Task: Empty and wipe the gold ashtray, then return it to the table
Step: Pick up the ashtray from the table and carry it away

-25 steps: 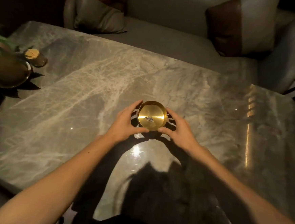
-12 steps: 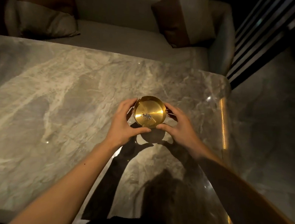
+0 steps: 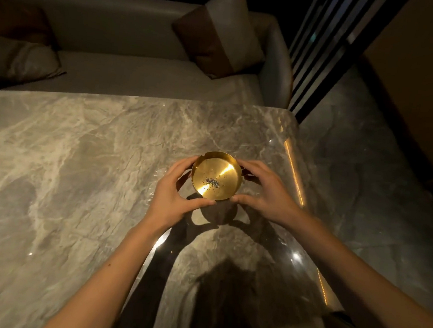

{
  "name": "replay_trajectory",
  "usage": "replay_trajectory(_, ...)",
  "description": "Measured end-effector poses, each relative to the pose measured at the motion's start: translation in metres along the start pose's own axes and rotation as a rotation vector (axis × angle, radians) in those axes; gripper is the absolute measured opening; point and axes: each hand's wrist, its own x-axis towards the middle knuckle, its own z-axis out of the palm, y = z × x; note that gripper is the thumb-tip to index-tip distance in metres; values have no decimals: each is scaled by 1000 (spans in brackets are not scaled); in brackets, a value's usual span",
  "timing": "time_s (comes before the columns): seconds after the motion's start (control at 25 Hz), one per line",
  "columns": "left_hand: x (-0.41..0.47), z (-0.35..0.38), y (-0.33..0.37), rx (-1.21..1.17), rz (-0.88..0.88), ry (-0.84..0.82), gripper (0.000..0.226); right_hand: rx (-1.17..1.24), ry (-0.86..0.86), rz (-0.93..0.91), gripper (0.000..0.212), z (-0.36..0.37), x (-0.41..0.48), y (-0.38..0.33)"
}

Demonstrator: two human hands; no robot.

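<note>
Fingers of the left hand are curling around the left side of the gold ashtray, with the thumb pressing along its near rim; the hand is gripping the ashtray. Fingers of the right hand are wrapping the right side of the same ashtray, thumb tip touching the near rim just beside the left thumb tip, so both hands are clasping it between them. Whether the ashtray is resting on the surface or raised just above it cannot be told for certain; a round dark shadow is lying on the marble nearer the person than the dish.

Scanning left to right: a grey cushion is lying at the far left on the sofa behind the table. The marble table is filling the left and centre of the view, pale veins running across it, with glints of light reflecting off the polished top. The ashtray is sitting over the right-centre part of the table, near its right edge. It is round and shallow, with a notch showing in its far-left rim, and a small patch of dark ash is lying on its floor near the middle. A brown and beige cushion is leaning in the sofa's right corner. Dark vertical slats are standing beyond the table's far right corner, and a dark stone floor is lying to the right of the table.
</note>
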Motion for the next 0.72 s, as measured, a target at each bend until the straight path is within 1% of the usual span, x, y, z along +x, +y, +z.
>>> replay_trajectory(0.2,8,22,16,-18,1,-83,93,56,85,64,80,-20,-22,4)
replay_trajectory(0.32,12,47,29,-58,-5,-86,95,125,134,96,78,-42,-34,13)
replay_trajectory(0.44,22,85,44,-62,11,-78,99,133,174,61,90,-73,-41,28)
replay_trajectory(0.52,29,115,55,-42,23,-53,98,136,177,15,94,-98,-42,42)
replay_trajectory(0.72,53,186,67,-3,32,7,99,119,100,-54,88,-167,-46,91)
